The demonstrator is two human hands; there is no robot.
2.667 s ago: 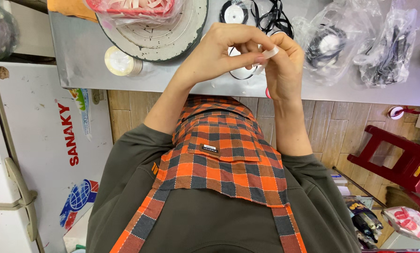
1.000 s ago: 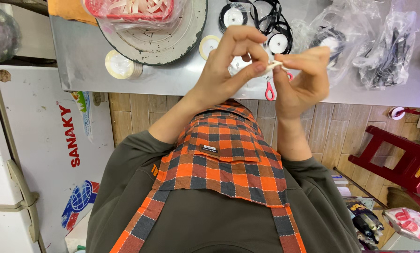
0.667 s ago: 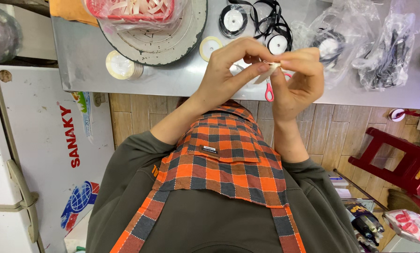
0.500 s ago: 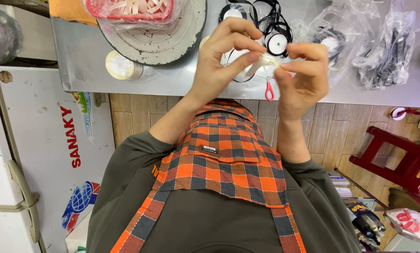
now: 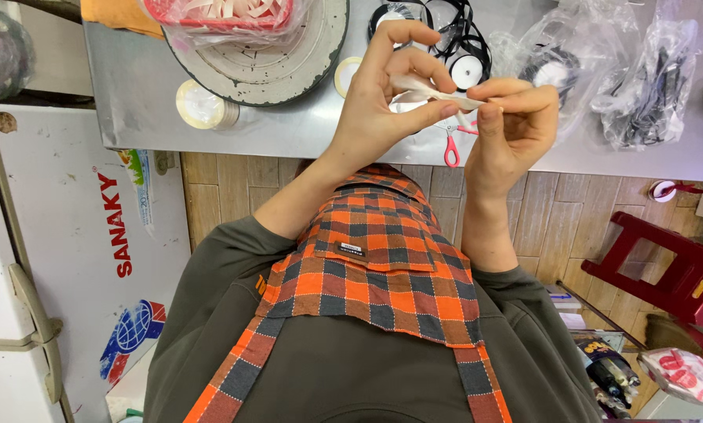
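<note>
We pinch a pale ribbon strip (image 5: 438,92) between both hands above the steel table's (image 5: 289,133) near edge: left hand (image 5: 387,98) clamps one end with thumb and forefinger, right hand (image 5: 516,117) nips the other, seemingly to keep it taut. Pink-handled scissors (image 5: 451,149) lie just below; open room remains toward our chest.

One head-worn view, steeply downward and close over the person's own chest, toward the metal table (image 5: 289,133).
</note>
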